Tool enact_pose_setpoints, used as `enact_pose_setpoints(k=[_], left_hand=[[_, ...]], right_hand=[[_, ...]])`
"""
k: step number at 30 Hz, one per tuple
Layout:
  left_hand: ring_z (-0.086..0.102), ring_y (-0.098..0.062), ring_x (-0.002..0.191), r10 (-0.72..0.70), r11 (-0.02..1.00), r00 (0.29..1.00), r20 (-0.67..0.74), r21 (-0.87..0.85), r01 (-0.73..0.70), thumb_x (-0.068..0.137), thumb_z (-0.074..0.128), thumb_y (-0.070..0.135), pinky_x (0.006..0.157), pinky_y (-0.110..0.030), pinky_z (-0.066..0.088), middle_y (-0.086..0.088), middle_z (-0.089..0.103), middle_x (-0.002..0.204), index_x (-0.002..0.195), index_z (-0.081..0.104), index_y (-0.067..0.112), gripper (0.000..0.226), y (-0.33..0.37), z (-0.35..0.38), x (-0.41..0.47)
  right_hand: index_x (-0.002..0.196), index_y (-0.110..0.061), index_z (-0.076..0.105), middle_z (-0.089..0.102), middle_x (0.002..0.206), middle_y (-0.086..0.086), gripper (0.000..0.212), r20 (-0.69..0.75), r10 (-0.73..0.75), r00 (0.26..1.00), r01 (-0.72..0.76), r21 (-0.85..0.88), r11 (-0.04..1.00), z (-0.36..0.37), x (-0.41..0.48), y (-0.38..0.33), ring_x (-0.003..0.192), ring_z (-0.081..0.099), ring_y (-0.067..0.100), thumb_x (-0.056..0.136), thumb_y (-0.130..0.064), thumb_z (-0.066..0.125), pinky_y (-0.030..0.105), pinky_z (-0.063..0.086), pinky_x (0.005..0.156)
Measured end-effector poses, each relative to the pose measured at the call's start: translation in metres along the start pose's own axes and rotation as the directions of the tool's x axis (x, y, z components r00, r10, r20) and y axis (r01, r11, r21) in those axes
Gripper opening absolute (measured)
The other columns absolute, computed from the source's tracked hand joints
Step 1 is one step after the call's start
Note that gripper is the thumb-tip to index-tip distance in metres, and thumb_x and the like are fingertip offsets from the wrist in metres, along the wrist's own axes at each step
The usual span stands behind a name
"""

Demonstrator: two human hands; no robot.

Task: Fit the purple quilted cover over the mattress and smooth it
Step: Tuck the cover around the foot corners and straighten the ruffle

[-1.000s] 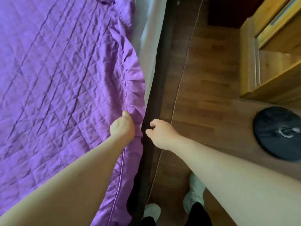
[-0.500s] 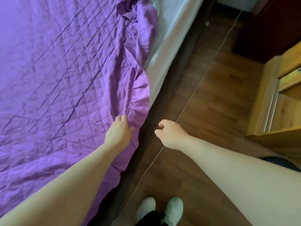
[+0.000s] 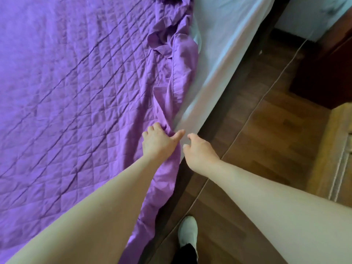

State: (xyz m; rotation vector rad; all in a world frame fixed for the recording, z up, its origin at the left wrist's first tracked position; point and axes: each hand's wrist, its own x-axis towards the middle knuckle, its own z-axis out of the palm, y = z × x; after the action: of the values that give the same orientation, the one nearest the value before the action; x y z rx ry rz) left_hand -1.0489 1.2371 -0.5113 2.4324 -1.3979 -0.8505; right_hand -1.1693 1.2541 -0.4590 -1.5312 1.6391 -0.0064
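The purple quilted cover lies across the bed from 9 to 11 o'clock, its frilled edge bunched up toward 12. At centre, the left hand grips that edge, fingers curled into the fabric and thumb stretched out. Just beside it, the right hand curls against the white mattress, which is bare toward 1 o'clock. I cannot tell whether the right hand holds anything. A white shoe stands at 6.
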Motion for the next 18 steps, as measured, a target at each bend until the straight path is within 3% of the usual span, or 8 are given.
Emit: enact_pose_setpoints(k=[4, 7, 9, 11, 13, 16, 18], left_hand=[[0.052, -0.039, 0.113, -0.102, 0.993, 0.995, 0.018, -0.058, 0.103, 0.091, 0.041, 0.020, 0.087, -0.040, 0.040, -0.020, 0.057, 0.121, 0.115, 0.043, 0.006, 0.028, 0.022, 0.006, 0.035], [0.056, -0.036, 0.106, -0.078, 0.994, 0.996, 0.048, -0.077, 0.082, 0.089, 0.037, 0.009, 0.077, -0.036, 0.037, -0.017, 0.061, 0.114, 0.117, 0.045, 0.009, 0.029, 0.033, 0.011, 0.044], [0.058, -0.034, 0.104, 0.079, 0.995, 0.988, 0.134, -0.071, -0.070, 0.090, 0.038, 0.009, 0.076, -0.035, 0.040, -0.016, 0.063, 0.112, 0.122, 0.047, 0.013, 0.033, 0.046, 0.018, 0.039], [0.058, -0.033, 0.111, 0.308, 0.945, 0.896, 0.320, 0.009, -0.328, 0.093, 0.041, 0.011, 0.084, -0.034, 0.040, -0.015, 0.063, 0.120, 0.127, 0.050, 0.012, 0.035, 0.056, 0.032, 0.026], [0.058, -0.033, 0.111, 0.388, 0.892, 0.807, 0.446, 0.038, -0.450, 0.096, 0.040, 0.016, 0.082, -0.028, 0.037, -0.013, 0.064, 0.121, 0.124, 0.054, 0.013, 0.032, 0.060, 0.038, 0.015], [0.061, -0.029, 0.094, 0.368, 0.897, 0.731, 0.575, -0.013, -0.442, 0.097, 0.040, 0.015, 0.076, -0.026, 0.040, -0.008, 0.068, 0.105, 0.126, 0.055, 0.023, 0.034, 0.059, 0.031, 0.020], [0.058, -0.024, 0.073, 0.301, 0.946, 0.680, 0.669, -0.123, -0.299, 0.091, 0.046, 0.008, 0.058, -0.024, 0.044, -0.004, 0.062, 0.081, 0.108, 0.063, 0.021, 0.027, 0.064, 0.020, 0.036]], right_hand=[[0.139, -0.014, 0.035, 0.048, 0.139, 0.013, 0.042, 0.003, -0.002, 1.000, 0.002, 0.023, 1.000, -0.018, 0.033, -0.004, 0.125, 0.047, 0.032, 0.100, -0.027, 0.031, 0.037, 0.040, 0.097], [0.141, -0.014, 0.035, 0.047, 0.141, 0.012, 0.044, -0.005, 0.010, 1.000, -0.010, 0.043, 0.999, -0.029, 0.050, -0.001, 0.127, 0.045, 0.031, 0.100, -0.032, 0.030, 0.036, 0.038, 0.098], [0.137, -0.011, 0.040, 0.048, 0.139, 0.014, 0.045, -0.034, 0.015, 0.999, -0.013, 0.071, 0.997, -0.037, 0.064, 0.002, 0.127, 0.045, 0.032, 0.100, -0.035, 0.030, 0.035, 0.037, 0.099], [0.129, -0.008, 0.048, 0.052, 0.133, 0.019, 0.046, -0.115, 0.073, 0.991, -0.060, 0.109, 0.992, -0.045, 0.078, 0.007, 0.121, 0.049, 0.034, 0.099, -0.039, 0.031, 0.036, 0.038, 0.096], [0.123, -0.006, 0.051, 0.051, 0.130, 0.022, 0.050, -0.176, 0.159, 0.971, -0.138, 0.126, 0.982, -0.053, 0.092, 0.015, 0.118, 0.050, 0.036, 0.095, -0.044, 0.037, 0.037, 0.039, 0.094], [0.129, -0.007, 0.044, 0.047, 0.134, 0.018, 0.057, -0.107, 0.147, 0.983, -0.148, 0.001, 0.989, -0.062, 0.106, 0.022, 0.121, 0.048, 0.036, 0.088, -0.047, 0.051, 0.038, 0.040, 0.097], [0.129, -0.008, 0.043, 0.050, 0.134, 0.016, 0.055, -0.034, 0.111, 0.993, -0.112, -0.041, 0.993, -0.065, 0.119, 0.019, 0.122, 0.049, 0.033, 0.088, -0.042, 0.055, 0.036, 0.041, 0.097]])
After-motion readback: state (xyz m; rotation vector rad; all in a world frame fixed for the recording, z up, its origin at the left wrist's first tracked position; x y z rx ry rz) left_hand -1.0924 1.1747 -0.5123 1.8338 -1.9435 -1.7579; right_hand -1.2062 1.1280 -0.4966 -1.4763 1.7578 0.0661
